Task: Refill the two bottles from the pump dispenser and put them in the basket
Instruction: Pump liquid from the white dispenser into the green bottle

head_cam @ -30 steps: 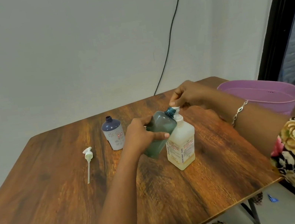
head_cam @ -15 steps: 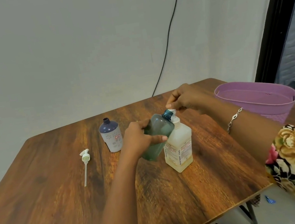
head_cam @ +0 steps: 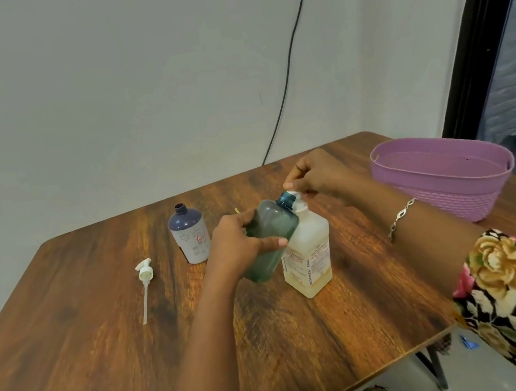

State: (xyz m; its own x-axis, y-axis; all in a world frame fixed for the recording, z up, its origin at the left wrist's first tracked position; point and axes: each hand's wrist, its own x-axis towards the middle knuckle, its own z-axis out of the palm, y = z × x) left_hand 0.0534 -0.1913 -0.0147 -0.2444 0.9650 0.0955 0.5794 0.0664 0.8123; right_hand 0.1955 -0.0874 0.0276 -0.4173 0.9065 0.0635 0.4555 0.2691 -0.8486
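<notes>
While left hand (head_cam: 235,246) grips tilted translucent teal bottle (head_cam: 274,228), neck at spout, right hand (head_cam: 318,174) curls on pump dispenser (head_cam: 311,254) head mid-table. Left: uncapped navy bottle (head_cam: 190,237), loose pump (head_cam: 144,275). Far right: ribbed lilac basket (head_cam: 449,204). Wood-grain table (head_cam: 73,362).

The pump dispenser (head_cam: 307,255) stands upright on the table (head_cam: 73,362). The left hand (head_cam: 236,246) grips a green bottle (head_cam: 271,234), which is tilted against the dispenser's left side with its open neck at the spout. The right hand (head_cam: 316,175) pinches the dispenser's pump head. An uncapped blue bottle (head_cam: 190,237) stands left of the dispenser, and a loose pump (head_cam: 144,275) lies farther left. The purple basket (head_cam: 448,197) sits to the dispenser's right.
</notes>
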